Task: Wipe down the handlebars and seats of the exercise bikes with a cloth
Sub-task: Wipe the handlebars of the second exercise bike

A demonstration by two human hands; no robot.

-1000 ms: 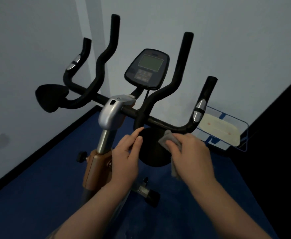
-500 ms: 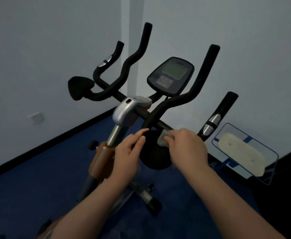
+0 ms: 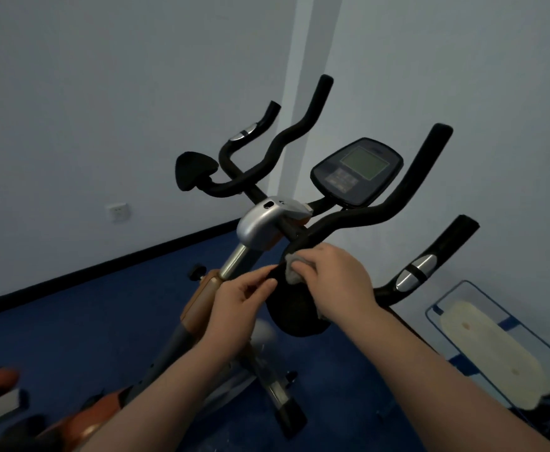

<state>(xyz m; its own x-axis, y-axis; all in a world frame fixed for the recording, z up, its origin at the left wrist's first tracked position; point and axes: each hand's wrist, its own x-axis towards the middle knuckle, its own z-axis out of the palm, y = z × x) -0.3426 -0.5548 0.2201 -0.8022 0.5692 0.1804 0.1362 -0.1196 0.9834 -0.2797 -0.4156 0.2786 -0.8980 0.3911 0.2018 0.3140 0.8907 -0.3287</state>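
Right hand (image 3: 335,282) presses cloth (image 3: 291,272) on handlebar (image 3: 348,220), left hand (image 3: 237,305) pinches pad edge; cloth may slip off the curve.

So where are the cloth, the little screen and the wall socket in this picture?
cloth (image 3: 292,272): head view, the grey bunched part showing left of the right hand's fingers.
screen (image 3: 364,167): head view, middle of the greenish display on the console.
wall socket (image 3: 117,212): head view, middle of the white plate.

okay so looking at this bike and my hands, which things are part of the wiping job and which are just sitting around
Part of the job:
grey cloth in the right hand
left hand on the black elbow pad
black foam handlebars

Just sitting around:
black display console
white wall socket
blue-framed cream board
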